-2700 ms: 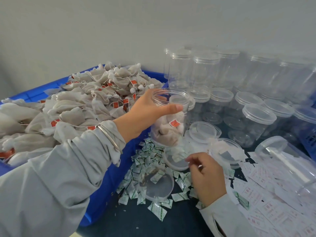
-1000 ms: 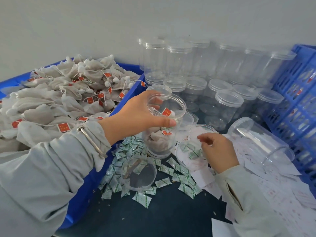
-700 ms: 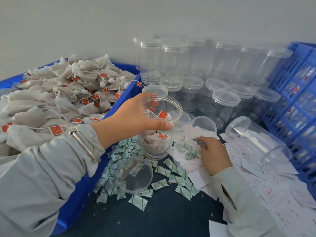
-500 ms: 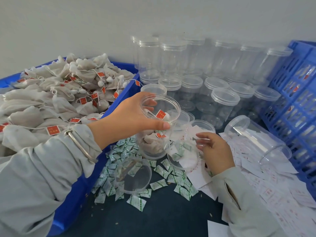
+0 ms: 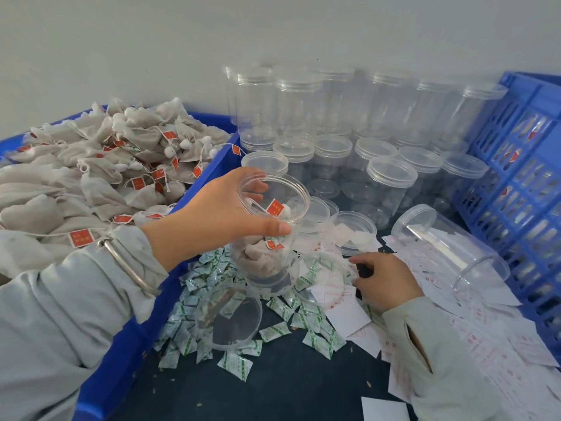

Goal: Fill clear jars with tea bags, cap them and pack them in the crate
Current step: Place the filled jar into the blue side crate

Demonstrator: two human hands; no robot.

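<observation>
While its base rests on the dark desk (image 5: 273, 387), an open clear jar (image 5: 268, 238) partly filled with tea bags is gripped near the rim by the left hand (image 5: 218, 218), thumb on the near side and fingers curled round the far wall. A clear lid (image 5: 323, 278) lying flat just right of the jar is pinched at its edge by the right hand (image 5: 384, 281). Green-printed sachets (image 5: 282, 308) are scattered around the jar's foot, and a second loose lid (image 5: 227, 319) is seen lying among them. White paper slips (image 5: 473, 338) are spread under and beyond the right sleeve. A blue bin (image 5: 121, 360) heaped with tea bags (image 5: 100, 165) is seen at left, capped empty jars (image 5: 391, 177) behind, and a blue crate (image 5: 528, 183) at right.
</observation>
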